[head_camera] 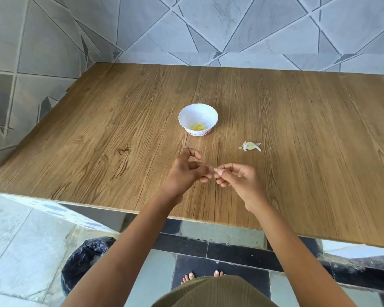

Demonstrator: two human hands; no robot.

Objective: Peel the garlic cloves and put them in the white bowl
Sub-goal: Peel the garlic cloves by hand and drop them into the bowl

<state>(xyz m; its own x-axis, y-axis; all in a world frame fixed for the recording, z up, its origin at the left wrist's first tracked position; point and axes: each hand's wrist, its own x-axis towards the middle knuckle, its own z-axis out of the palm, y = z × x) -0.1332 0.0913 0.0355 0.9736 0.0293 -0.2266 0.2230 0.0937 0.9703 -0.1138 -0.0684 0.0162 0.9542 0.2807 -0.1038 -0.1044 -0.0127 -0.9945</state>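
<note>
The wooden counter (98, 129) runs back to a tiled wall (208, 29) at its far edge and meets more tile along its left edge. Its near edge crosses in front of the person, with the floor below and a bin (84, 260) lined in black plastic standing under it to the left. Wide bare wood lies to the left and right of the hands and beyond the bowl.

The white bowl (186, 116) sits upright near the middle of the counter, well back from the near edge, with a few peeled cloves (198, 126) in its bottom. To its right and nearer the person, apart from the bowl, lies a bit of unpeeled garlic (251, 146) with loose papery skin around it.

Both hands hover above the counter between the bowl and the near edge, meeting at their fingertips. The right hand (242, 176) pinches a small garlic clove (215, 169) between thumb and curled fingers (228, 166). The left hand (182, 171) grips the clove's other end with thumb and fingertips, its index finger (194, 154) arched up free of it.
</note>
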